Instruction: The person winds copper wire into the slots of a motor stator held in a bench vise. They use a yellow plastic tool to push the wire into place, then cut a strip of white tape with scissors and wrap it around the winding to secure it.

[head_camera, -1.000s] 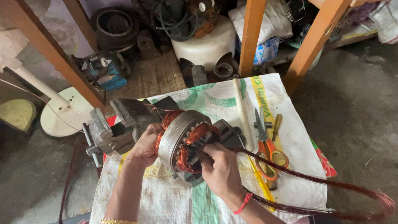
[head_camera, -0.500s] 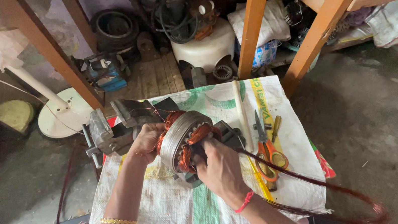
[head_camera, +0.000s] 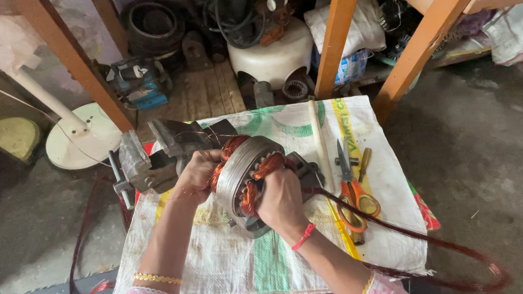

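The motor stator (head_camera: 245,172), a grey metal ring wound with copper-coloured coils, stood tilted on its edge near the middle of a white woven sack (head_camera: 236,263) spread as a work surface. The left hand (head_camera: 195,175) was curled around the stator's upper left rim, fingers wrapped over the coils. The right hand (head_camera: 280,198) was closed against its lower right side, fingers pressed into the windings, so the stator sat gripped between both hands. A dark red wire (head_camera: 419,237) ran from beside the right hand across the sack and looped onto the concrete floor (head_camera: 510,169) past the sack's right edge. Just left of the left hand, a grey bench vise (head_camera: 144,165) sat at the sack's upper left corner, leaving little room there. To the right lay orange-handled scissors (head_camera: 349,186) and a yellow-handled tool (head_camera: 364,162), near the right hand yet apart from it. The sack's front part lay bare. Orange wooden legs (head_camera: 339,24) rose beyond the sack's far edge, with a white fan base (head_camera: 77,136) to the far left.
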